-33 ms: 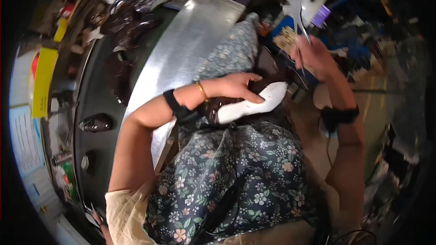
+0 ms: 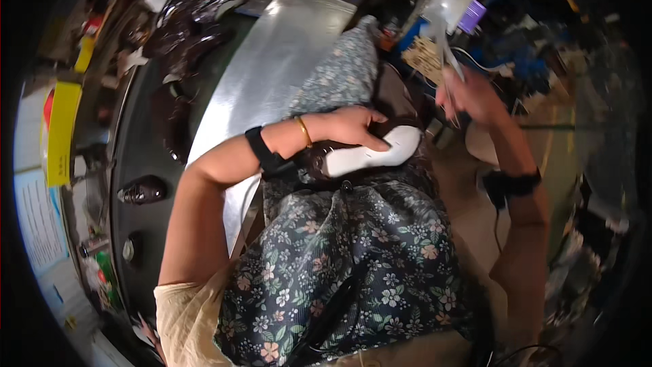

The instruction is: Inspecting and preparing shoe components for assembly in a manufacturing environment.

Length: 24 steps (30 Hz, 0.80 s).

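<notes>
In my lap lies a dark brown shoe upper (image 2: pixel 318 162), bottom side up, with a white sole-shaped board (image 2: pixel 363 159) showing on it. My left hand (image 2: pixel 352 128) is closed over its far side, the thumb pressed on the board. Up and to the right, apart from the shoe, my right hand (image 2: pixel 470 95) grips metal pincers (image 2: pixel 445 44) pointing away from me. Motion blurs their jaws, so I cannot tell how far these stand apart. A floral apron (image 2: pixel 339 245) covers my lap.
A sloping sheet-metal surface (image 2: pixel 251 68) runs along my left. Beyond it, a dark conveyor belt (image 2: pixel 146 231) carries a dark shoe (image 2: pixel 142 189) and other pieces. Glossy dark shoe parts (image 2: pixel 193 24) lie heaped at far left. A purple box (image 2: pixel 472 17) stands at far right.
My right hand has moved slightly down and right with the pincers. The shoe has turned a little under my left hand, which stays on it.
</notes>
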{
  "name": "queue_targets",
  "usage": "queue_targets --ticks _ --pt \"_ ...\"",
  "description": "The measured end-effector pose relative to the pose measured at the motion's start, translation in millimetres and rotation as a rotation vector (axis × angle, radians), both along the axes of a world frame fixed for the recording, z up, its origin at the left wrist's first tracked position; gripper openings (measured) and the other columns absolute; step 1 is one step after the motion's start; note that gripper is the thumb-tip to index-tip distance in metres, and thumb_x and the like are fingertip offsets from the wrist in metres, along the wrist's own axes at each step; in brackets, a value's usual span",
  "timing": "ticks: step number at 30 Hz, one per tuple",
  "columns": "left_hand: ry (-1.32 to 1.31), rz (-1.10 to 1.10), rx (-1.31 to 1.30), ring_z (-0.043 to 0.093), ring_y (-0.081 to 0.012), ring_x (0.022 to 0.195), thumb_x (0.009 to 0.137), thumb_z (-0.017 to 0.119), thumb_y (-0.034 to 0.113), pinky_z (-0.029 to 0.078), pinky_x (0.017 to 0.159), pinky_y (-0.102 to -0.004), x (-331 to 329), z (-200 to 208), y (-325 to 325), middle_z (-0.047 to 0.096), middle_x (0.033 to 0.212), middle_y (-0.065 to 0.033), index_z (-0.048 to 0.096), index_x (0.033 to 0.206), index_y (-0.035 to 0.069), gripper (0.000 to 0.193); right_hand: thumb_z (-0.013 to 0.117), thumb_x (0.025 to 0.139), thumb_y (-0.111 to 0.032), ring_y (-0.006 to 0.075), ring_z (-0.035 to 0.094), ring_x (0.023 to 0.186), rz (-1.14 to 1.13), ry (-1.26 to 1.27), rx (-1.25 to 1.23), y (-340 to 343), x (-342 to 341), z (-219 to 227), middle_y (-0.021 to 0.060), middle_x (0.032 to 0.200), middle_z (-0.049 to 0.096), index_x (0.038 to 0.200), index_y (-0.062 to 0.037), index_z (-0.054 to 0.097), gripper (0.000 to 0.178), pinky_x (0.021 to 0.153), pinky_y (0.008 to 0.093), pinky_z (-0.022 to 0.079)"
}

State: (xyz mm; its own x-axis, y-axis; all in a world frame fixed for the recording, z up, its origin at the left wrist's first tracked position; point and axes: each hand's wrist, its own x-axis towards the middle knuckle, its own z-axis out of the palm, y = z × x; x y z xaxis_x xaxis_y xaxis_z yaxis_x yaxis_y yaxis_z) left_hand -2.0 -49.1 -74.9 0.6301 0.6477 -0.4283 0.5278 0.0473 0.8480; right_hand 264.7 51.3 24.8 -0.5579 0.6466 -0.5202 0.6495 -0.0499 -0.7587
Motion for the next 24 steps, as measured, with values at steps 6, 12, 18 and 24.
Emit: queue_targets --ticks 6,12,18,24 --pt "-0.235 0.104 -0.429 0.054 -0.0231 0.116 0.076 0.084 0.028 0.042 0.1 -0.0327 29 -37 18 0.057 0.129 -0.0161 0.042 0.139 -0.007 0.084 0.05 0.098 -0.039 0.0116 0.054 0.063 0.003 -0.154 -0.105 -108 72 -27 0.0019 0.075 0.058 0.091 -0.0032 0.059 0.037 0.059 0.0286 0.045" --pt "-0.169 0.16 -0.261 0.051 -0.0223 0.119 0.073 0.086 0.024 0.04 0.102 -0.0304 52 -35 5 0.056 0.131 -0.0146 0.043 0.138 -0.007 0.084 0.051 0.098 -0.037 0.0155 0.054 0.058 0.359 -0.218 -0.088 -86 73 -36 0.0068 0.073 0.058 0.087 -0.0007 0.056 0.039 0.054 0.0328 0.045" --pt "-0.171 0.334 -0.469 0.055 -0.0227 0.112 0.074 0.082 0.013 0.042 0.099 -0.033 40 -39 11 0.06 0.122 -0.0154 0.047 0.132 -0.007 0.07 0.051 0.099 -0.038 0.0137 0.054 0.054 -0.02 -0.022 -0.447 -81 36 -66 0.0042 0.065 0.057 0.081 -0.0027 0.055 0.04 0.049 0.029 0.045" --pt "-0.158 0.3 -0.404 0.054 -0.0247 0.114 0.071 0.085 0.019 0.04 0.099 -0.0341 43 -38 11 0.06 0.121 -0.0168 0.045 0.134 -0.008 0.079 0.051 0.1 -0.033 0.016 0.063 0.069 0.045 -0.072 -0.624 -51 51 -62 0.0108 0.082 0.064 0.094 0.0014 0.058 0.036 0.056 0.032 0.051"
